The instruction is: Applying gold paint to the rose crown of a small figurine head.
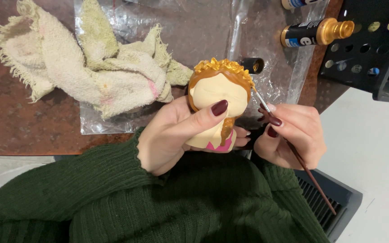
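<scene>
Two hands met over one small figurine, which I kept above my lap, just below the rag on the worktop. My left hand wrapped its body, fingers closed, thumb across the blank face. It looked light, hard and probably brittle, slick where gold paint was wet, so the unpainted base seemed the safest hold. My right hand pinched a thin brush, tip at the hair, wrist bent inward.

Figurine: matt cream body, metallic gold hair. Rag: rough frayed terry. Plastic sheet: glossy, crinkled. Sweater: ribbed knit.
</scene>
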